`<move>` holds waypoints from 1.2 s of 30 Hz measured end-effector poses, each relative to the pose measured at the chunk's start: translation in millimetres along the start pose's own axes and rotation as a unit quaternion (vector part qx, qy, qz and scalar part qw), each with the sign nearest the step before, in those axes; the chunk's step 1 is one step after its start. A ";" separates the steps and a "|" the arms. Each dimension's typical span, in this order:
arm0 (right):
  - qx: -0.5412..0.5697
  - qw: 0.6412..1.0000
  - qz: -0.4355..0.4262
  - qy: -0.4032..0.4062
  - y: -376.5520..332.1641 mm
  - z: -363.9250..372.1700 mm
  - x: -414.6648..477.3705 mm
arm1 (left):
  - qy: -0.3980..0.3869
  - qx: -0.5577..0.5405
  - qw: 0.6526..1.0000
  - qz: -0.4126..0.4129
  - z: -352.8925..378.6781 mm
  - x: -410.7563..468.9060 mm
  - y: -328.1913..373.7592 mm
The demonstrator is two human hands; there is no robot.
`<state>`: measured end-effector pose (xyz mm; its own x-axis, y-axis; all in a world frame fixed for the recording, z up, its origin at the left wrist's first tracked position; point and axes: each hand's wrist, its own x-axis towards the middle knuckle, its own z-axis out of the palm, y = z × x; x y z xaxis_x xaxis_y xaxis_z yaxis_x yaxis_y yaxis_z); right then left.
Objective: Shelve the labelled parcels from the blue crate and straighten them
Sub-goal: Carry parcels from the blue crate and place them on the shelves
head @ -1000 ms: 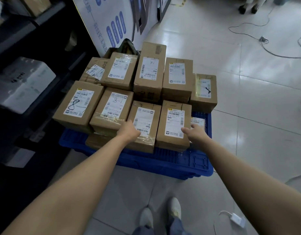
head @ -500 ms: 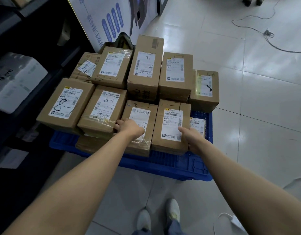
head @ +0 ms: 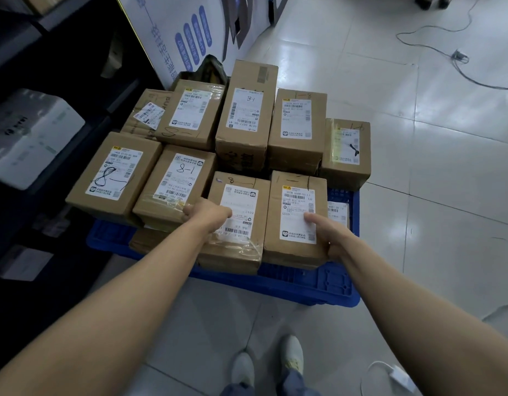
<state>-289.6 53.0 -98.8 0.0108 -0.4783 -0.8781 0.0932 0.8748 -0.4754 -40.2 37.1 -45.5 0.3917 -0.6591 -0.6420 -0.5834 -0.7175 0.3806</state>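
Observation:
A blue crate (head: 318, 284) on the floor is heaped with several brown cardboard parcels bearing white labels. My left hand (head: 208, 214) grips the left edge of a taped front parcel (head: 235, 252). My right hand (head: 328, 231) holds the right side of the neighbouring front parcel (head: 290, 212), thumb resting on its label. The two parcels lie side by side and touch. A parcel marked "8-1" (head: 175, 184) lies just left of my left hand. More parcels (head: 247, 115) are stacked behind.
Dark shelving (head: 47, 138) runs along the left with a white foam box (head: 29, 138) on it. A printed board (head: 184, 32) leans behind the crate. Cables (head: 458, 58) and a white charger (head: 398, 377) lie on the tiled floor; my shoes (head: 244, 367) stand below.
Both hands have closed in on the two front parcels: the left moved to the taped parcel's left edge, the right thumb slid onto the other parcel's label. The view tilted closer.

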 end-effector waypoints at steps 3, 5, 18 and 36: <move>0.005 1.000 -0.016 -0.009 -4.0 1.6 -6.3 | -0.016 -0.093 0.995 0.020 -4.9 -5.7 -1.6; 0.002 1.000 -0.020 -0.014 -7.0 -0.1 -16.0 | -0.020 -0.106 0.993 0.036 -13.6 -11.0 -0.6; 0.007 0.983 -0.163 -0.079 -87.9 14.3 -157.8 | -0.096 -0.285 0.949 0.099 -138.3 -93.5 13.9; -0.133 0.914 -0.246 -0.294 -153.2 212.6 -250.7 | 0.089 -0.532 0.826 0.162 -309.2 -211.6 -120.6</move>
<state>-95.0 22.5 205.7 0.5741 -0.7088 -0.4100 -0.0135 0.4924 -0.8703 167.3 193.4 250.2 0.4916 -0.8099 -0.3199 0.2403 -0.2269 0.9438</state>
